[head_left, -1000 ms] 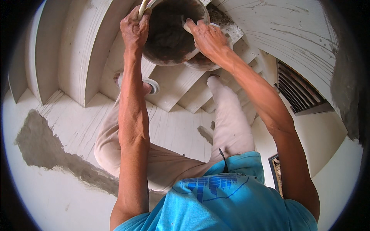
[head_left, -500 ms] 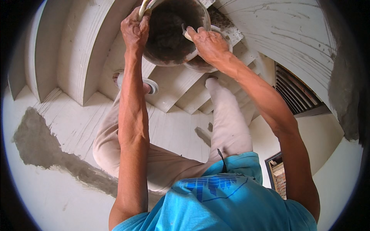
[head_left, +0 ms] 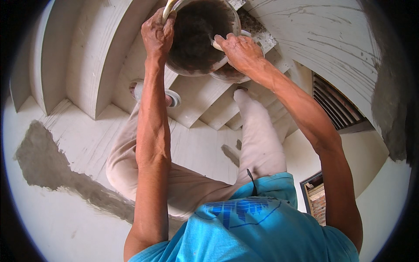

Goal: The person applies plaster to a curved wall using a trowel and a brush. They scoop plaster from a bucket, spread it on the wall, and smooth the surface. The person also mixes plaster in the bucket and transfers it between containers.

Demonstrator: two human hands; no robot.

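At the top, a round bucket point(head_left: 198, 70) holds a dark wet mix that looks like mortar. My left hand point(head_left: 158, 35) is closed round a pale, slightly curved handle point(head_left: 168, 9) at the bucket's left rim; whether it belongs to the bucket or to a separate tool I cannot tell. Over the bucket's right side, my right hand point(head_left: 242, 51) grips the light handle of a tool point(head_left: 216, 45) with a short metal shank. The tool's working end is hidden in or against the dark mix. A second, smaller container point(head_left: 229, 75) sits partly beneath the bucket, below my right hand.
Pale stair steps point(head_left: 192, 98) run under and beside the bucket, and taller steps point(head_left: 85, 56) curve up on the left. My feet stand on different steps. Grey patches point(head_left: 43, 161) mark the left wall. A dark slatted opening point(head_left: 334, 105) and a framed opening point(head_left: 313, 196) lie at right.
Both hands have shifted slightly to the right, my right hand also a little downward with the tool. The bucket has moved slightly right too. Both grips look the same.
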